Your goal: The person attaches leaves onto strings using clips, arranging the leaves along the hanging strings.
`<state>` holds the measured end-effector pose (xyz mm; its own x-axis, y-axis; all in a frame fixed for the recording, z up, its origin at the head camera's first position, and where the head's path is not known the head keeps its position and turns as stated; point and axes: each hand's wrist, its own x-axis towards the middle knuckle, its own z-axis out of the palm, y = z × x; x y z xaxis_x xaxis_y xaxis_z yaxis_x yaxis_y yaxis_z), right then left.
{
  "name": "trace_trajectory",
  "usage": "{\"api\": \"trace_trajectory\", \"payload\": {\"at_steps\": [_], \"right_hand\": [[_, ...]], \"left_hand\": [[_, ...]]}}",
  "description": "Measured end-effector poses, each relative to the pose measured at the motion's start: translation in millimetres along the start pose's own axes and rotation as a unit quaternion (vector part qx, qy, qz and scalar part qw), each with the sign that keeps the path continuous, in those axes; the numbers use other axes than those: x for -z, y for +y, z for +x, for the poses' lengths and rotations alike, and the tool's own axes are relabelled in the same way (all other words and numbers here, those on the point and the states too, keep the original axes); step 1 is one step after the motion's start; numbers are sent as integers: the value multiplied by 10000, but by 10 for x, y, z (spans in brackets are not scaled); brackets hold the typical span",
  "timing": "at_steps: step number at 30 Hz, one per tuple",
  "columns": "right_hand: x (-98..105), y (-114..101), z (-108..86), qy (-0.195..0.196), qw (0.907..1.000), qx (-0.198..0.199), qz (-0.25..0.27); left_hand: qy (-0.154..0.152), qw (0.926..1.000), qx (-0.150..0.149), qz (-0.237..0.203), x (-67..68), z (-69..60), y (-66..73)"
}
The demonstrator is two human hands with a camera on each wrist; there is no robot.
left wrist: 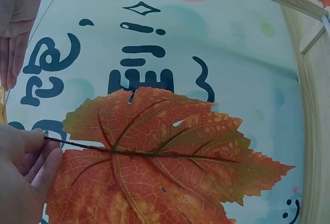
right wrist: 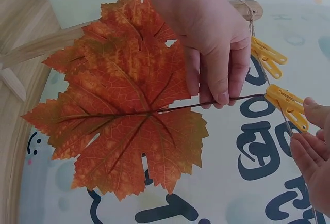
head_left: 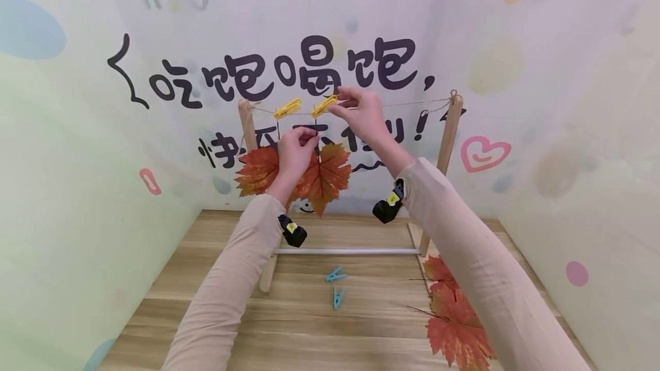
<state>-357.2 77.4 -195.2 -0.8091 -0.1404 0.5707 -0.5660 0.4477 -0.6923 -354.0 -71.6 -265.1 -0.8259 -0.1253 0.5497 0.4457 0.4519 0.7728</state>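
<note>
My left hand [head_left: 297, 153] pinches the thin dark stem of an orange-red maple leaf [left wrist: 154, 157], which hangs below the fingers. The stem's top meets a yellow clothespin [right wrist: 284, 105] on the twine. At that clothespin's handle ends is my right hand [head_left: 363, 116], thumb on one side and fingers on the other; how hard they squeeze cannot be seen. To the left, a second yellow clothespin [head_left: 287, 109] sits on the line above another maple leaf [head_left: 258, 170], partly hidden behind the first leaf and my left hand.
Wooden posts [head_left: 450, 136] hold up the twine [head_left: 412, 103], with a white rod [head_left: 350, 251] low between them. Two blue clothespins [head_left: 337, 298] lie on the wooden table [head_left: 309, 336]. More red maple leaves [head_left: 456, 325] lie at the right, partly under my right sleeve.
</note>
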Motion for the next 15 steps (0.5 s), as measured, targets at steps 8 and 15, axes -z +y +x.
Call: {"api": "trace_trajectory", "payload": {"at_steps": [8, 15], "right_hand": [[134, 25, -118, 20, 9999, 140, 26], [230, 58, -291, 65, 9994, 316, 87]], "left_hand": [[59, 9999, -86, -1, -20, -7, -38], [97, 9998, -154, -7, -10, -43, -55]]}}
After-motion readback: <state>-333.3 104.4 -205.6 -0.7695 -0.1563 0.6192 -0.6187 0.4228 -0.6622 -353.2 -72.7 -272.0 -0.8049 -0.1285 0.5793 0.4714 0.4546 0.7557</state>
